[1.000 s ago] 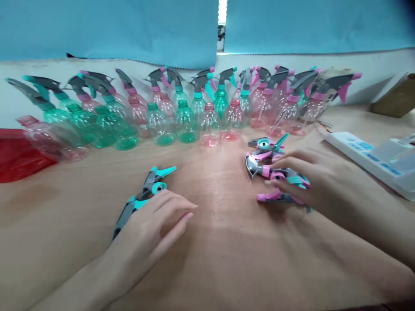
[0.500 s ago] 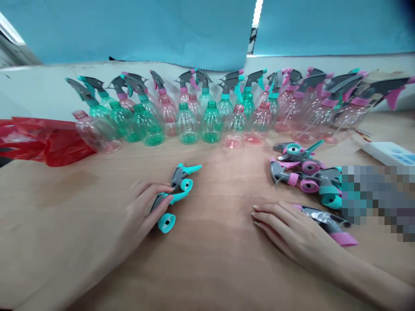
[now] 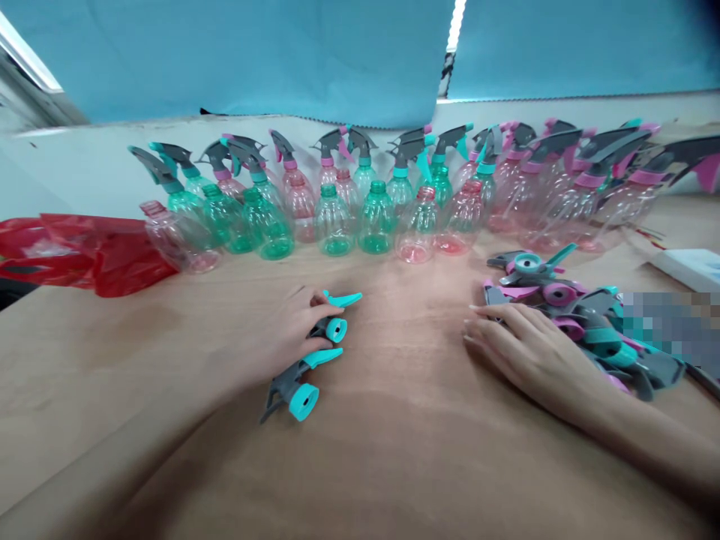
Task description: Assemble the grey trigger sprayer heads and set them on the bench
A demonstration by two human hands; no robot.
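Left hand [image 3: 298,330], toward eight o'clock, is clamped round a grey-and-teal sprayer [image 3: 321,328]; right hand [image 3: 523,356], toward four, covers part of a sprayer pile [image 3: 604,339], grip unclear. Toward twelve, many bottles [image 3: 400,193] wear sprayers, several front bottles [image 3: 378,225] are bare-necked. The held sprayer's hollow teal collar [image 3: 337,330] faces three.

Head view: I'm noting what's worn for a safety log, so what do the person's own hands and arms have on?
The left hand and right hand are bare, without gloves. No sleeve, watch or bracelet shows on either forearm. Blur hides finer markings.
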